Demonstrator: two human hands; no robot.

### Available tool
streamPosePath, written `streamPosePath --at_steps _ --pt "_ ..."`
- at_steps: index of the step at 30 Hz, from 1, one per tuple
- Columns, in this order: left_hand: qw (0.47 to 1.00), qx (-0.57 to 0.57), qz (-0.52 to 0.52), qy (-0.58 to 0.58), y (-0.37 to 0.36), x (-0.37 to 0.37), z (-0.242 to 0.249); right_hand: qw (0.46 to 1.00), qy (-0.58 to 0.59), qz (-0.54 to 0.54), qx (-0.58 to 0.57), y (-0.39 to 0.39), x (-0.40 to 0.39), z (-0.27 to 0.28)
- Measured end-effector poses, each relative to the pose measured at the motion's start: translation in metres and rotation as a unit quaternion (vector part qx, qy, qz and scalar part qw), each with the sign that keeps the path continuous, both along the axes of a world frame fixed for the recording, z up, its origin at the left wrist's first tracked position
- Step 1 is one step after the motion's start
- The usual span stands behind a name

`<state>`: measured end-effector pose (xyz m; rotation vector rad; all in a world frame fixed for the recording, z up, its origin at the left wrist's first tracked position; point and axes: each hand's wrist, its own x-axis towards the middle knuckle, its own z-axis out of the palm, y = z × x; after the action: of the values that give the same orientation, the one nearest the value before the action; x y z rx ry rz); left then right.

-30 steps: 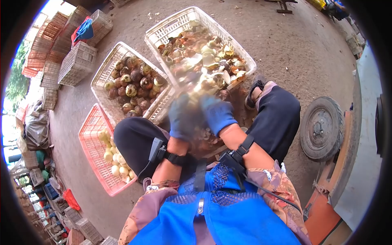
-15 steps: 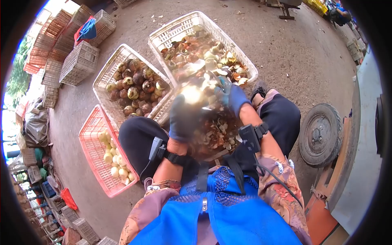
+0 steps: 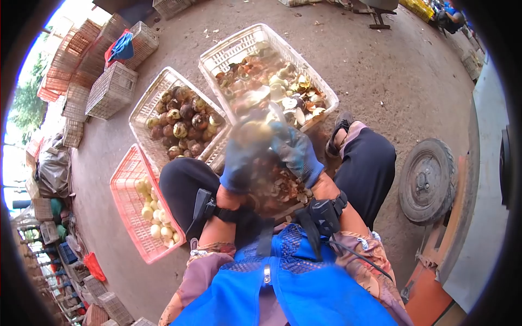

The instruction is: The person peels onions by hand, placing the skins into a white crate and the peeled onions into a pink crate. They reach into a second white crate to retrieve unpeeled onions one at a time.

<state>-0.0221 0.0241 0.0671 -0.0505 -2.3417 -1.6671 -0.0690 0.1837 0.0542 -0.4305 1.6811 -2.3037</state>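
Note:
My left hand (image 3: 241,163), in a blue-grey work glove, is closed around a pale, round fruit or vegetable (image 3: 254,133); motion smears its outline. Close beside it, my gloved right hand (image 3: 299,152) is curled shut on a pale, flat blade-like tool (image 3: 276,112), too blurred to identify surely. Both hands are between my knees, at the near edge of a white crate (image 3: 326,87) with peels and scraps (image 3: 283,89) in it. More peels (image 3: 285,185) lie below my hands. To the left, another white crate (image 3: 142,100) holds several round brown-and-green pieces (image 3: 182,129).
A pink crate (image 3: 126,179) with pale peeled pieces (image 3: 157,214) stands by my left knee. Stacked crates (image 3: 111,89) line the left side. On the right are a wheel (image 3: 428,181) and a grey metal panel (image 3: 484,190). A person (image 3: 450,20) is at the far right.
My right hand has come lower and nearer to my left hand, and its forearm has drawn inward. The round piece stays in my left hand. The view has shifted slightly.

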Motion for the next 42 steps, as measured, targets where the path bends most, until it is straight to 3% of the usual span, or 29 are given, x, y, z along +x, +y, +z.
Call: streamPosePath --at_steps 2,3,4,5,6,8,9,12,14,16,18,20,21,22,24,26,27,28,29,30,31,32,36,37,38,39,40,41,42 --pt "1.000 -0.021 0.005 -0.006 -0.004 0.004 0.015 1.000 -0.002 0.020 -0.012 0.003 0.003 0.014" --pt "0.960 -0.274 0.000 0.063 -0.006 0.008 0.029 1.000 -0.001 0.024 -0.014 0.002 0.004 0.018" --pt "0.851 -0.509 -0.005 0.126 -0.008 0.011 0.038 0.996 -0.045 0.016 -0.075 0.001 0.006 0.022" --pt "0.888 -0.451 0.021 0.083 -0.007 0.018 0.034 0.987 -0.090 0.008 -0.135 0.000 0.007 0.024" --pt "0.887 -0.453 0.024 0.083 -0.009 0.019 0.026 0.987 -0.088 0.011 -0.136 -0.001 0.006 0.025" --pt "0.822 -0.557 0.046 0.109 -0.008 0.020 0.018 0.998 0.052 0.007 0.034 0.002 0.007 0.027" --pt "0.823 -0.556 0.045 0.109 -0.006 0.022 0.014 0.999 0.030 0.014 -0.017 0.000 0.012 0.029" --pt "0.754 -0.654 0.029 0.052 -0.004 0.025 0.007 0.993 -0.054 0.058 -0.086 -0.004 0.015 0.029" --pt "0.880 -0.468 -0.048 0.074 -0.009 0.017 0.016 0.996 -0.035 0.024 -0.082 -0.002 0.016 0.044" --pt "0.913 -0.400 -0.044 0.066 -0.003 0.017 0.024 0.997 -0.013 -0.006 -0.074 -0.002 0.015 0.045" --pt "0.941 -0.330 -0.038 0.055 0.008 0.015 0.037 0.962 0.202 -0.113 0.143 -0.004 0.017 0.030" --pt "0.996 -0.083 0.027 0.000 0.015 0.012 0.039 0.943 0.226 -0.119 0.215 -0.004 0.027 0.029" --pt "0.996 -0.082 0.030 -0.001 0.014 0.011 0.036 0.917 0.251 -0.126 0.284 -0.005 0.029 0.028" --pt "0.999 -0.003 0.038 -0.014 0.012 0.011 0.031 0.917 0.251 -0.122 0.284 -0.007 0.029 0.026" --pt "0.986 0.154 0.052 -0.036 0.005 0.011 0.019 0.874 0.370 -0.089 0.303 -0.010 0.029 0.023" --pt "0.948 0.307 0.064 -0.053 -0.003 0.010 0.006 0.877 0.383 -0.079 0.279 -0.010 0.026 0.034" --pt "0.948 0.308 0.067 -0.053 -0.010 0.009 -0.002 0.879 0.394 -0.073 0.257 -0.009 0.024 0.040" --pt "0.996 0.035 0.074 -0.042 -0.016 0.009 -0.005 0.879 0.394 -0.070 0.258 -0.006 0.024 0.041" --pt "0.967 -0.241 0.075 -0.029 -0.021 0.008 -0.008 0.877 0.364 -0.044 0.311 -0.002 0.024 0.041" --pt "0.967 -0.239 0.076 -0.031 -0.015 0.005 -0.014 0.871 0.332 -0.018 0.363 0.003 0.024 0.040" --pt "0.981 0.135 0.140 0.007 0.001 -0.002 -0.013 0.845 0.347 0.010 0.407 0.007 0.022 0.036" --pt "0.850 0.491 0.185 0.045 0.010 -0.007 -0.014 0.845 0.345 0.012 0.409 0.007 0.022 0.035" --pt "0.836 0.513 0.196 0.003 -0.001 -0.006 -0.022 0.839 0.320 0.057 0.436 0.006 0.021 0.029" --pt "0.956 0.223 0.187 0.045 -0.007 -0.006 -0.021 0.835 0.326 0.071 0.437 0.006 0.021 0.027" --pt "0.980 -0.089 0.159 0.083 -0.010 -0.006 -0.019 0.835 0.326 0.071 0.437 0.006 0.022 0.027" --pt "0.980 -0.088 0.158 0.082 -0.007 -0.003 -0.018 0.836 0.332 0.066 0.432 0.005 0.022 0.029" --pt "0.970 0.193 0.146 0.012 0.002 -0.002 0.003 0.836 0.338 0.061 0.427 0.005 0.023 0.031" --pt "0.878 0.459 0.122 -0.060 0.008 0.000 0.017 0.836 0.338 0.061 0.428 0.005 0.024 0.033" --pt "0.878 0.459 0.122 -0.061 0.010 0.001 0.022 0.835 0.325 0.056 0.441 0.003 0.025 0.036"
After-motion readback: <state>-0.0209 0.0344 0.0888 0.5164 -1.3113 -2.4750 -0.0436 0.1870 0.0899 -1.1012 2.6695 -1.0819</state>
